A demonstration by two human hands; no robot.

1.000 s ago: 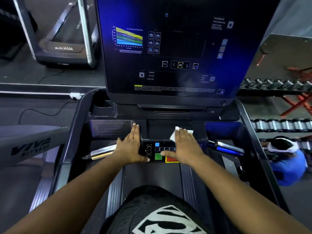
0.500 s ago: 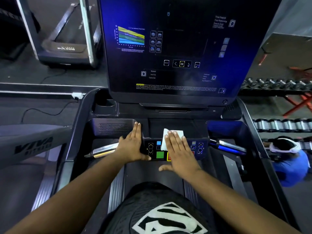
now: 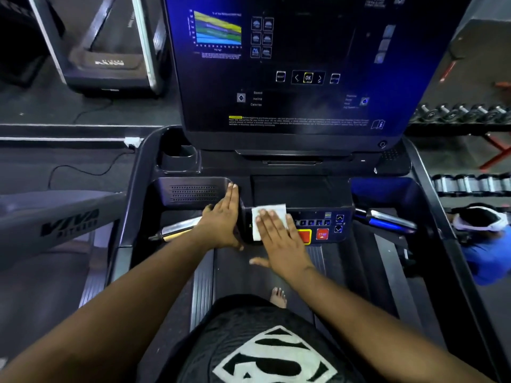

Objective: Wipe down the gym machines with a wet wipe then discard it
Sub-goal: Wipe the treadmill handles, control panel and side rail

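The right hand [image 3: 279,239] lies flat, fingers straight, pressing the wet wipe [image 3: 266,218] onto the left end of the button panel [image 3: 318,226]. The left hand [image 3: 222,221] rests open, fingers straight, just left of that panel, holding nothing. Above the panel rises the screen [image 3: 290,64]. The wipe looks thin, limp and damp, likely to bunch; pinching a free corner should lift it

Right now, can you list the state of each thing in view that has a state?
wet wipe: unfolded, flat on the control panel, pressed under the right hand
right hand: open, fingers straight on the wipe
left hand: open, resting flat at the panel's left edge
control panel: left part covered by the wipe
screen: lit
cup holder: looks empty
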